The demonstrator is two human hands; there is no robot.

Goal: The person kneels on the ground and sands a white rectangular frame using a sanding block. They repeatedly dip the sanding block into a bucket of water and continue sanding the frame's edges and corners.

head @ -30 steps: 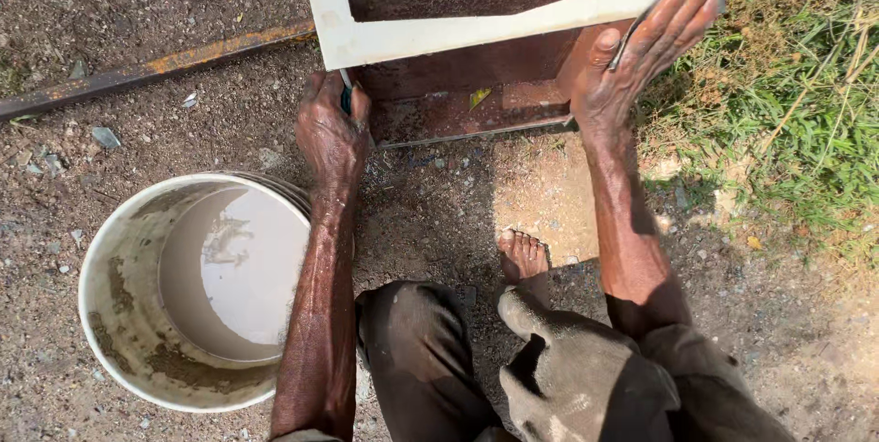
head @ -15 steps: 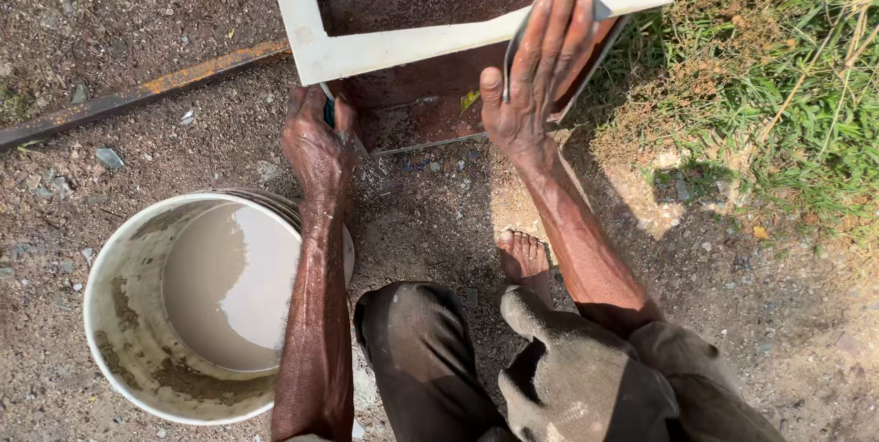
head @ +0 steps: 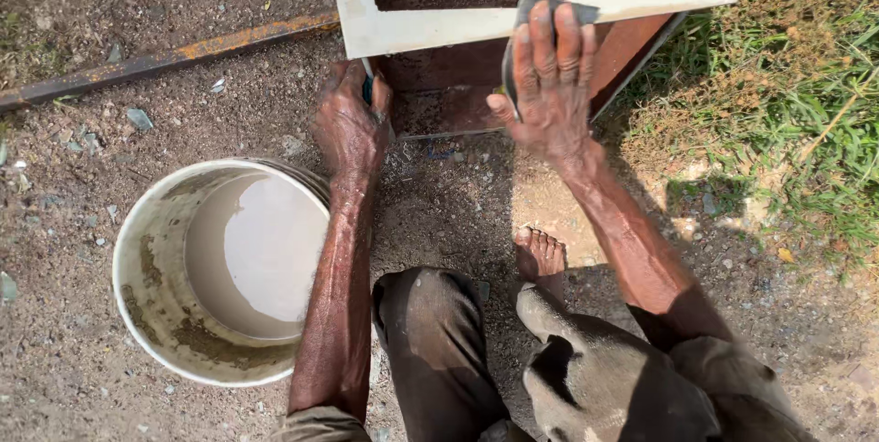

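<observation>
A round, off-white plastic bucket (head: 156, 314) stands on the bare gravelly ground (head: 73, 176) towards the left edge of the view. It holds cloudy, pale grey-brown water (head: 261, 254) that fills the lower part, and its inner wall is smeared with brown dirt above the water line. The bucket sits just beside the person's left forearm, its rim passing under the arm.

At the top edge of the view a white-painted rectangular metal frame (head: 430, 28) lies tilted over a rusty brown metal sheet (head: 458, 85). The right hand (head: 549, 85) lies flat with fingers spread and straight, pressing a dark grey sheet of abrasive paper (head: 524, 13) against the lower bar of the white frame. The left hand (head: 352, 126) is curled closed around the lower left corner of the frame, with a small blue-green object just showing between the fingers; what it is cannot be told.

A long rusty metal bar (head: 165, 59) lies on the ground from the left edge towards the frame. Green grass (head: 806, 103) covers the ground along the right edge. The person's bare foot (head: 540, 254) rests on the ground below the frame, beside knees in dark, dusty trousers (head: 439, 341).
</observation>
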